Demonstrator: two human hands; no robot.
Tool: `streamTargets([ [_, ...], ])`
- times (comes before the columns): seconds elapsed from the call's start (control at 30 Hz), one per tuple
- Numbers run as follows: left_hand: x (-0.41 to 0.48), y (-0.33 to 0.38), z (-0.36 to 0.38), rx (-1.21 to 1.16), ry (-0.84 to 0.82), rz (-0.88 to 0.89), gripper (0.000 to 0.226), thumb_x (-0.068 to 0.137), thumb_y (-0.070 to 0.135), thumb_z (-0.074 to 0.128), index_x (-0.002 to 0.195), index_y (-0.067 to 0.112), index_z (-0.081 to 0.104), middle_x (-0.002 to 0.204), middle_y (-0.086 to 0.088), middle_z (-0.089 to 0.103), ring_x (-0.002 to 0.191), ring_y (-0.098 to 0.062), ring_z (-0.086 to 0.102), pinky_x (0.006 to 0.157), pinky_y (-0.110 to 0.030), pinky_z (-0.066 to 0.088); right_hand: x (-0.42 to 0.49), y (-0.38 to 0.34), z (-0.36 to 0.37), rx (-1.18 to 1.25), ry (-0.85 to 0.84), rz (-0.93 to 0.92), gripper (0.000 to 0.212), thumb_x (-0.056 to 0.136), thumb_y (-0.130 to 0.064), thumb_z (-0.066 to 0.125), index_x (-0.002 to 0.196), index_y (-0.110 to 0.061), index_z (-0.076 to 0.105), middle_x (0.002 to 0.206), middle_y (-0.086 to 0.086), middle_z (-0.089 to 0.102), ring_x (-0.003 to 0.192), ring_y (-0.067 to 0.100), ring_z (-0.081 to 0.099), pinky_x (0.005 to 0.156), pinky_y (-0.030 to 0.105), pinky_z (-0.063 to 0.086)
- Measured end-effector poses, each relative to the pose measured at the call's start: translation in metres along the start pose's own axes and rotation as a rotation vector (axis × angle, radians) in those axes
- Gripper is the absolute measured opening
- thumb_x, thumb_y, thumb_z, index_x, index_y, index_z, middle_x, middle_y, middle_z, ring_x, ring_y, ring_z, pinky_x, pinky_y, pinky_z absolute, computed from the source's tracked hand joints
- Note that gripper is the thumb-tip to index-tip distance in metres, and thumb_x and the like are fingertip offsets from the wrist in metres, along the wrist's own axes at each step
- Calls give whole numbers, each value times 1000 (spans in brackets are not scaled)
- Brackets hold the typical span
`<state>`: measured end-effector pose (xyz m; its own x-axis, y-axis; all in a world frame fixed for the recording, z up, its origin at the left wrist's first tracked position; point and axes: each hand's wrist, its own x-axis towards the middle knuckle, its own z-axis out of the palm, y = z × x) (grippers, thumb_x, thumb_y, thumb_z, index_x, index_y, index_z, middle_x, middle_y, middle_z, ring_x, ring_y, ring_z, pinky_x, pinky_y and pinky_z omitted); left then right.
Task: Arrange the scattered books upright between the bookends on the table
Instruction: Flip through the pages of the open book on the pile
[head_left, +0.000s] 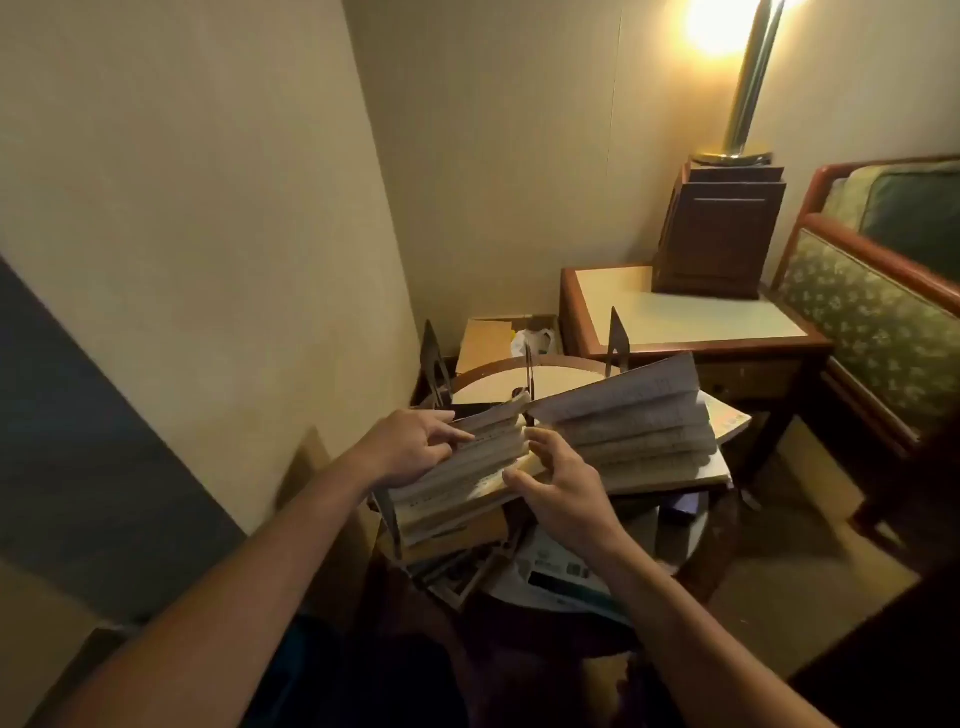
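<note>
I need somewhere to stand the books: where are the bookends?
Head view, centre: the bookends stand upright at the round table's far side, just beyond the open book.

Dim, warm room; only light is the lamp (750, 83) far right, w/ blown-out glare. Near bottom deep in shadow. Soft blur overall, edges bent by wide-angle lens.

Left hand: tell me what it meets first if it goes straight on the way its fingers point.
The book: its fanned pages lie right where the left hand points, and the fingers seem to touch them, though depth is unclear.
</note>
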<state>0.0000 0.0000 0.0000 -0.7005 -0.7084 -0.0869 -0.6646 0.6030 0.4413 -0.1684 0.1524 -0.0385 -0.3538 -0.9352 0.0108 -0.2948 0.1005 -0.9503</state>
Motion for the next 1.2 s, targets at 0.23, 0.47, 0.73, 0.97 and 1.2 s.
streamTargets([
  [0.23, 27, -16, -3, 165, -92, -89, 52, 100, 18, 54, 142, 49, 48, 143, -2, 56, 111, -17, 56, 96, -35, 51, 21, 18, 20, -59, -26, 11, 66, 90, -33, 70, 149, -24, 42, 142, 0, 54, 129, 14, 51, 102, 43, 52],
  [0.47, 29, -29, -26, 130, -19, -102, 48, 103, 16, 49, 144, 41, 47, 134, -2, 63, 70, -3, 52, 58, -17, 38, 37, 17, 39, -234, -155, -67, 71, 93, -36, 68, 155, -35, 32, 157, -2, 40, 144, 16, 36, 117, 45, 37],
  [0.73, -7, -60, -17, -232, 191, -286, 38, 104, 28, 52, 142, 34, 55, 152, 6, 48, 91, -16, 65, 75, -38, 60, 41, 9, 81, -495, -373, -73, 69, 96, -62, 48, 156, -47, 17, 169, -4, 1, 154, 26, 8, 122, 50, 16],
  [0.97, -51, -93, 13, -1008, 432, -539, 28, 102, 24, 57, 114, 46, 70, 134, 3, 59, 105, -25, 66, 86, -49, 61, 55, 9, 90, -611, -439, -63, 72, 98, -54, 53, 157, -46, 12, 168, -7, -1, 155, 22, 0, 121, 55, 14],
  [1.2, -65, -115, 50, -1241, 553, -649, 35, 103, 18, 54, 130, 37, 65, 134, 5, 59, 114, -25, 63, 94, -45, 57, 79, 15, 81, -661, -483, -113, 63, 102, -32, 54, 156, -42, 23, 168, -5, 3, 146, 27, 34, 107, 43, 47],
])
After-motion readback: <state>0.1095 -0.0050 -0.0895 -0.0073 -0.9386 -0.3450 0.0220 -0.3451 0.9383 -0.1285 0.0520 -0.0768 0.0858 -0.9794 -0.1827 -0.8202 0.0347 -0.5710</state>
